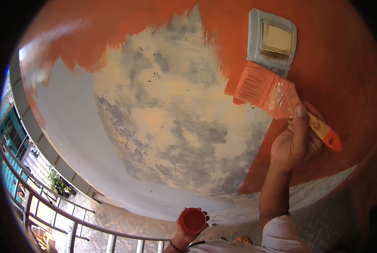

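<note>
My right hand (296, 141) is closed round the handle of a wide paintbrush (266, 90), whose bristles are loaded with orange paint. The bristles rest against the wall (167, 109), just below a grey switch plate (272, 36) with a cream rocker. The handle, wooden with a red end, points down to the right. Low in the view, my left hand (185, 236) holds a small round cup of orange-red paint (192, 220), its fingers wrapped round the sides. Orange paint covers the wall above and to the right; patchy beige and grey surface shows in the middle.
A metal railing (62, 206) curves along the lower left. Beyond it are potted plants (58, 183) and a teal structure (11, 168). The wall's lower edge meets a patterned floor (125, 219). A small orange object (243, 240) lies near my right sleeve.
</note>
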Demonstrator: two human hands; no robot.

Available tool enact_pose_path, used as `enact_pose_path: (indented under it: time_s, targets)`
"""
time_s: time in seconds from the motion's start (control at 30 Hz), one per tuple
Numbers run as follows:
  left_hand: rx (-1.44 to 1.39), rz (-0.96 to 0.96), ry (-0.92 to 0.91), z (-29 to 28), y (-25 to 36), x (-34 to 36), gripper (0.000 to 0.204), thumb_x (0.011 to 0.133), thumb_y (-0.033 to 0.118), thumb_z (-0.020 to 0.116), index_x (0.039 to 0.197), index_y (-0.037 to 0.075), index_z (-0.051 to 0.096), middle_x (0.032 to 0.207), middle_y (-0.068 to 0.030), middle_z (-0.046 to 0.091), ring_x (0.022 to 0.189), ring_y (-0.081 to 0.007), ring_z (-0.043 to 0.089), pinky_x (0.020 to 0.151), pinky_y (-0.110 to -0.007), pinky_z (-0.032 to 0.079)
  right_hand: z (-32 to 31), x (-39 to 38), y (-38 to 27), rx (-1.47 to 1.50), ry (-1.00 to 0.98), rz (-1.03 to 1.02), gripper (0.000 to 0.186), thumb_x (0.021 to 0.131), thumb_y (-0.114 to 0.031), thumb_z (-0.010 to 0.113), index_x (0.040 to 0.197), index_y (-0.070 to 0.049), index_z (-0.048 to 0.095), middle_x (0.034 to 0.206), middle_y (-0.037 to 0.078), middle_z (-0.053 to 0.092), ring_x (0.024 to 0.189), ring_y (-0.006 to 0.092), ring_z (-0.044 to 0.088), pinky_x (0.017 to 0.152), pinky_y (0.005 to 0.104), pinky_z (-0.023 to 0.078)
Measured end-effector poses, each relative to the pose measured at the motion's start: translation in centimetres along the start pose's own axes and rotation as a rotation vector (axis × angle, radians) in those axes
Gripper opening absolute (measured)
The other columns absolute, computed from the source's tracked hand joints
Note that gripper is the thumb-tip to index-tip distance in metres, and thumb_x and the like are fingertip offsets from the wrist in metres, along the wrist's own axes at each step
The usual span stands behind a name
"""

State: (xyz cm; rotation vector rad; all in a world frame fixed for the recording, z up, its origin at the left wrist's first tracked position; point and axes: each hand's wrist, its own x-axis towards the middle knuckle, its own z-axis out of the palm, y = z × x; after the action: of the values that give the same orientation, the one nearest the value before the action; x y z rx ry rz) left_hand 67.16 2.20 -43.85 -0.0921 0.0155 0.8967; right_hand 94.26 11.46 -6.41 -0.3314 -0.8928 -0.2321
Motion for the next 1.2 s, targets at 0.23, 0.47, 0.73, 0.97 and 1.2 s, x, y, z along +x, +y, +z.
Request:
enact_pose_path:
  time_s: [0.23,0.47,0.73,0.97,1.2]
  targets:
    - [0.051,0.028,0.033,1.0,-0.5,-0.1,0.058,0.108,0.050,0.056,0.139,0.002,0.063,0.135,-0.0241,0.066,0.125,-0.0439,0.063,0.097,-0.058,0.060,-1.4,0.9,0.0,0.039,0.046,0.069,0.021,0.094,-0.001,0.079,0.106,0.013,0.070,0.100,0.018,0.076,0.089,0.0180,0.073,0.086,0.0289,0.060]
    - [0.047,0.031,0.056,1.4,-0.9,0.2,0.061,0.111,0.055,0.050,0.136,0.001,0.064,0.131,-0.0239,0.068,0.123,-0.0443,0.064,0.095,-0.056,0.060,-2.4,0.3,-1.4,0.094,0.123,0.070,0.020,0.095,-0.001,0.077,0.108,0.013,0.069,0.098,0.017,0.075,0.086,0.0173,0.073,0.082,0.0271,0.061]
    - [0.005,0.005,-0.018,1.9,-1.4,0.3,0.061,0.109,0.055,0.056,0.137,0.002,0.062,0.134,-0.0224,0.064,0.127,-0.0415,0.060,0.096,-0.055,0.059,1.9,-1.2,-1.9,0.220,-0.068,0.065,0.020,0.097,0.001,0.075,0.111,0.014,0.068,0.097,0.016,0.074,0.092,0.0171,0.073,0.088,0.0287,0.062]
    - [0.030,0.026,-0.010,1.9,-1.3,0.1,0.062,0.109,0.056,0.057,0.138,0.001,0.062,0.134,-0.0221,0.064,0.127,-0.0410,0.059,0.097,-0.054,0.059,1.6,-0.5,-1.3,0.108,0.001,0.111,0.021,0.096,0.000,0.078,0.109,0.014,0.070,0.097,0.018,0.076,0.086,0.0152,0.073,0.083,0.0263,0.061]
    - [0.002,-0.008,-0.034,1.8,-1.2,0.5,0.061,0.108,0.055,0.059,0.137,0.001,0.063,0.134,-0.0222,0.064,0.126,-0.0408,0.060,0.099,-0.055,0.060,0.7,0.1,-0.2,0.071,0.038,0.056,0.018,0.097,0.000,0.077,0.103,0.016,0.072,0.095,0.018,0.076,0.078,0.0145,0.073,0.065,0.0231,0.059]
